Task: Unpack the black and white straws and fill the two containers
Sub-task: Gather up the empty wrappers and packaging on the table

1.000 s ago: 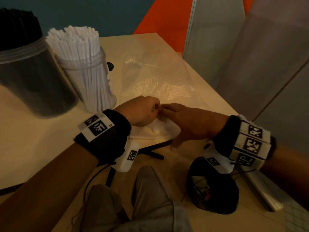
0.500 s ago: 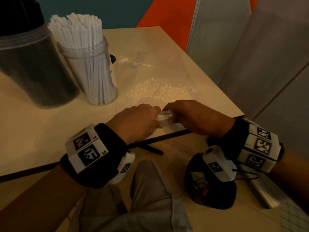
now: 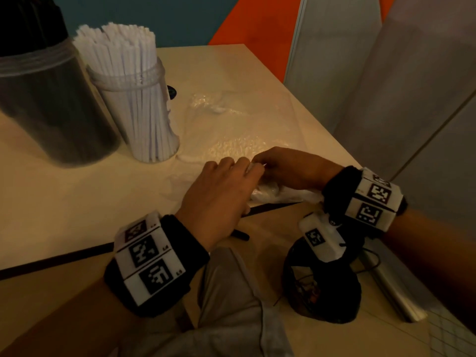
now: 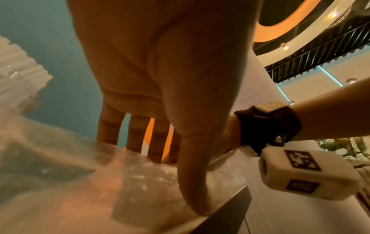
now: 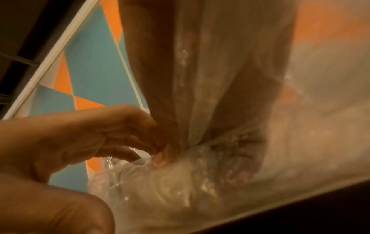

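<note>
A clear jar packed with white straws (image 3: 134, 99) stands at the back left of the table, beside a bigger clear jar of black straws (image 3: 46, 99). A crumpled clear plastic bag (image 3: 239, 130) lies flat on the table in front of them, its near end bunched up at the table edge. My left hand (image 3: 231, 176) lies across that bunched end. In the left wrist view its fingers (image 4: 136, 134) point straight down onto the bag (image 4: 80, 182). My right hand (image 3: 270, 166) is curled and pinches the bag (image 5: 200, 182) at its thumb tip (image 5: 160, 158).
The table's dark front edge (image 3: 51, 261) runs just under my wrists. A black pouch (image 3: 322, 287) sits below my right wrist, next to my grey-trousered knee (image 3: 231, 292). Grey panels (image 3: 386, 99) rise just beyond the table's right side. A small black disc (image 3: 171, 92) lies behind the white jar.
Both hands slid nearer to the table's front edge. My left hand went from a pinching fist to lying flat on the bag, whose near end is now more bunched.
</note>
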The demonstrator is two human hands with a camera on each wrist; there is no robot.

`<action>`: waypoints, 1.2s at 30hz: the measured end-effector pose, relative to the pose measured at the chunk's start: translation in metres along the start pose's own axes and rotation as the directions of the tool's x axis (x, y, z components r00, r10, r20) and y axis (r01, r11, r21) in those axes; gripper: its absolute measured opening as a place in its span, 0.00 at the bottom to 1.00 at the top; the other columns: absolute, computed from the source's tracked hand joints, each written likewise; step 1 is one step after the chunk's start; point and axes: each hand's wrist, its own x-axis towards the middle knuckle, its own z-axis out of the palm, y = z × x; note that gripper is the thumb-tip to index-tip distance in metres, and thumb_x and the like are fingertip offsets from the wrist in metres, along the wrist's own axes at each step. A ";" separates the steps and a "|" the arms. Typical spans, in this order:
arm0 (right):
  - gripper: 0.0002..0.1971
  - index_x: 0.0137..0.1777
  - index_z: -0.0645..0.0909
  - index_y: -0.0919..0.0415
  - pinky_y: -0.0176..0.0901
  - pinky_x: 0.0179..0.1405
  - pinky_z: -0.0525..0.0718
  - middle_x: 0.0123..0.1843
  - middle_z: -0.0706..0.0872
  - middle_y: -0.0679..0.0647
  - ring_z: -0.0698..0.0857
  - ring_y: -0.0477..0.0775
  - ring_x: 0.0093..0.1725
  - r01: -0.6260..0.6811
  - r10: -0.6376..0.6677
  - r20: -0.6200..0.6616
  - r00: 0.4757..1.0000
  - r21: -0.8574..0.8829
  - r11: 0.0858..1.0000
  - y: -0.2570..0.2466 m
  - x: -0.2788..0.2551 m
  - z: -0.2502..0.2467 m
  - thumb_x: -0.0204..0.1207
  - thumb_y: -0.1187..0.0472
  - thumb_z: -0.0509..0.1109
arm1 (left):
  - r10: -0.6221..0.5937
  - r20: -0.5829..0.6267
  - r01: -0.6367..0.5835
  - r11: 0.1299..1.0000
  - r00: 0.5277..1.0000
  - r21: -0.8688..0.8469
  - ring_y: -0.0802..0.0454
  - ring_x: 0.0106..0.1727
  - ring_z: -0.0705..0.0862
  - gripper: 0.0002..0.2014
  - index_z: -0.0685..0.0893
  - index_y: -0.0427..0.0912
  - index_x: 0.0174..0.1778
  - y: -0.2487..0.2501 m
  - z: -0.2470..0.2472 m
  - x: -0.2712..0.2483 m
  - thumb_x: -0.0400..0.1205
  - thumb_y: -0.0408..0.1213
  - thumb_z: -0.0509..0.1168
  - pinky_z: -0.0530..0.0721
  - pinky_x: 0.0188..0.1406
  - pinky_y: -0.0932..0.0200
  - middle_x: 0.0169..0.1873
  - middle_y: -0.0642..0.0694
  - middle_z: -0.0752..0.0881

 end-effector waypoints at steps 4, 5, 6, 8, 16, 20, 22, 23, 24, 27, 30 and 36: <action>0.17 0.67 0.75 0.55 0.43 0.57 0.77 0.63 0.82 0.56 0.80 0.53 0.58 -0.027 0.018 -0.100 0.995 -0.092 0.995 -0.007 -0.009 -0.002 0.80 0.54 0.67 | -0.009 0.030 0.009 1.000 1.000 -0.018 0.46 0.54 0.80 0.22 0.65 0.44 0.72 -0.005 0.008 0.006 0.82 0.35 0.62 0.67 0.42 0.57 0.58 0.45 0.79; 0.20 0.70 0.73 0.54 0.45 0.62 0.76 0.66 0.79 0.55 0.78 0.55 0.63 0.003 -0.023 -0.136 0.990 -0.144 0.990 -0.012 -0.015 -0.003 0.79 0.52 0.67 | -0.012 0.046 0.013 1.000 0.999 -0.010 0.46 0.53 0.81 0.19 0.66 0.44 0.70 -0.006 0.009 0.006 0.83 0.34 0.60 0.67 0.41 0.57 0.57 0.45 0.80; 0.23 0.71 0.71 0.52 0.48 0.67 0.74 0.69 0.77 0.53 0.75 0.55 0.67 0.033 -0.067 -0.160 0.985 -0.207 0.978 -0.017 -0.024 -0.004 0.79 0.49 0.67 | -0.017 0.062 0.017 1.000 0.998 -0.002 0.46 0.53 0.81 0.18 0.67 0.43 0.69 -0.008 0.010 0.007 0.83 0.33 0.59 0.67 0.42 0.57 0.57 0.45 0.80; 0.28 0.73 0.70 0.50 0.50 0.72 0.66 0.71 0.73 0.50 0.68 0.54 0.72 0.058 -0.118 -0.145 0.982 -0.362 0.931 -0.025 -0.042 -0.002 0.75 0.41 0.66 | -0.017 0.089 0.018 1.000 0.996 -0.004 0.46 0.55 0.81 0.19 0.69 0.43 0.69 -0.010 0.010 0.010 0.82 0.31 0.58 0.69 0.48 0.55 0.57 0.46 0.81; 0.13 0.61 0.76 0.50 0.51 0.67 0.69 0.54 0.86 0.46 0.83 0.52 0.56 -0.065 0.000 -0.260 0.966 -0.242 0.968 -0.010 -0.037 0.022 0.78 0.60 0.67 | -0.019 0.004 0.019 0.997 1.000 -0.071 0.44 0.54 0.80 0.17 0.71 0.44 0.62 -0.013 0.004 0.015 0.79 0.28 0.61 0.69 0.61 0.52 0.51 0.45 0.82; 0.10 0.59 0.81 0.54 0.54 0.60 0.77 0.54 0.86 0.50 0.83 0.55 0.54 -0.089 0.074 -0.156 0.985 -0.090 0.992 0.000 -0.025 0.008 0.82 0.61 0.63 | 0.068 -0.164 -0.072 0.997 0.984 -0.016 0.42 0.61 0.78 0.18 0.79 0.42 0.57 -0.011 0.010 0.004 0.74 0.44 0.72 0.68 0.70 0.39 0.55 0.43 0.80; 0.11 0.59 0.83 0.54 0.52 0.61 0.77 0.58 0.86 0.51 0.82 0.55 0.57 -0.086 0.082 -0.092 0.992 -0.046 0.995 0.003 -0.020 0.006 0.83 0.57 0.62 | 0.052 -0.086 -0.054 0.998 0.995 -0.014 0.43 0.63 0.76 0.25 0.77 0.44 0.61 -0.009 0.008 0.000 0.72 0.49 0.74 0.67 0.70 0.39 0.58 0.44 0.79; 0.11 0.59 0.83 0.53 0.51 0.61 0.77 0.58 0.85 0.50 0.82 0.53 0.57 -0.086 0.084 -0.061 0.995 -0.026 0.996 0.004 -0.017 0.005 0.83 0.56 0.62 | 0.036 -0.037 -0.037 0.999 0.999 -0.028 0.44 0.63 0.76 0.26 0.75 0.46 0.63 -0.009 0.007 0.000 0.72 0.48 0.74 0.67 0.69 0.42 0.58 0.46 0.78; 0.11 0.58 0.84 0.53 0.49 0.61 0.77 0.57 0.85 0.49 0.82 0.52 0.57 -0.091 0.091 -0.033 0.995 -0.014 0.996 0.004 -0.015 0.005 0.83 0.55 0.61 | 0.025 -0.010 -0.026 0.999 1.000 -0.044 0.45 0.61 0.76 0.26 0.73 0.47 0.64 -0.010 0.008 0.000 0.73 0.46 0.73 0.68 0.66 0.45 0.58 0.47 0.77; 0.09 0.57 0.82 0.54 0.45 0.57 0.76 0.55 0.85 0.50 0.82 0.53 0.55 -0.115 0.115 -0.024 0.993 0.010 0.993 0.004 -0.011 0.004 0.83 0.56 0.63 | 0.029 -0.007 -0.029 0.997 1.000 -0.075 0.45 0.52 0.79 0.22 0.71 0.46 0.65 -0.013 0.010 0.004 0.77 0.32 0.68 0.70 0.50 0.52 0.54 0.46 0.77; 0.11 0.60 0.77 0.51 0.49 0.61 0.73 0.55 0.86 0.50 0.80 0.54 0.57 -0.122 0.112 -0.154 0.982 -0.061 0.991 0.002 -0.012 0.009 0.81 0.50 0.64 | 0.011 0.007 -0.010 0.995 1.000 -0.102 0.45 0.49 0.79 0.22 0.69 0.45 0.66 -0.017 0.010 0.006 0.77 0.24 0.61 0.63 0.43 0.57 0.53 0.46 0.77; 0.28 0.66 0.74 0.46 0.48 0.63 0.62 0.64 0.75 0.45 0.70 0.51 0.65 0.022 -0.072 -0.117 0.990 -0.384 0.923 -0.005 -0.032 0.015 0.69 0.36 0.69 | -0.066 0.062 0.077 0.978 0.996 -0.194 0.44 0.48 0.81 0.20 0.68 0.46 0.64 -0.021 0.011 0.010 0.79 0.24 0.59 0.64 0.40 0.58 0.54 0.46 0.80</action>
